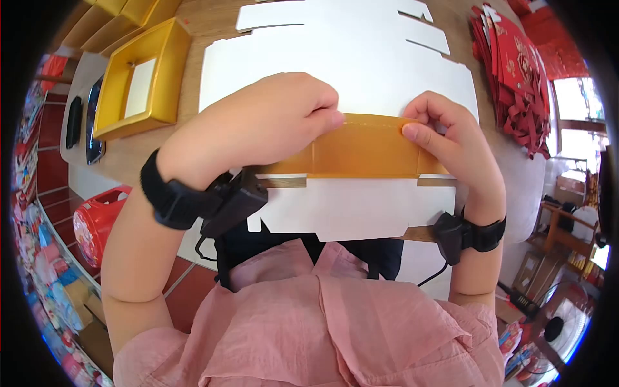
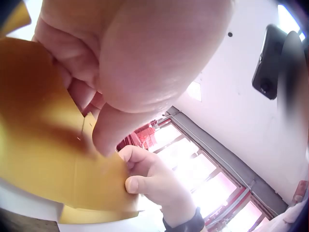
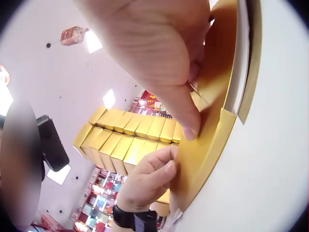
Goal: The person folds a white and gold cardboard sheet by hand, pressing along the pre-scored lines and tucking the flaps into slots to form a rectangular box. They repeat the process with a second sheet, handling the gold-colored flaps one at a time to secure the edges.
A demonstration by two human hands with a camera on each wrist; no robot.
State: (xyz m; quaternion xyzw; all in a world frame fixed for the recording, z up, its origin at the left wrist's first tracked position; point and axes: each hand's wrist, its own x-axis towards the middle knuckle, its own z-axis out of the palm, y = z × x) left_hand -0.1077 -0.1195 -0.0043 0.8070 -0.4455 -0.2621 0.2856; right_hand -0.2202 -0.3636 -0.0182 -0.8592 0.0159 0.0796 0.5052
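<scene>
A flat box blank lies across the table in the head view, with a white cardboard face [image 1: 335, 64] and one gold panel [image 1: 364, 151] raised along its near side. My left hand [image 1: 293, 113] pinches the panel's top edge between thumb and curled fingers. Toward the other end, my right hand [image 1: 445, 129] grips the same edge, thumb on the near face. Both wrist views show the thumbs against the gold surface [image 2: 38, 125], with vertical creases in it. Below the panel a white flap [image 1: 361, 206] extends toward my lap.
On the left stand an open gold box [image 1: 167, 84] and more gold boxes [image 1: 122, 19] behind it. Red bags [image 1: 512, 71] are piled at right. A red stool [image 1: 100, 222] is beside me, and a fan [image 1: 561, 329] stands lower right.
</scene>
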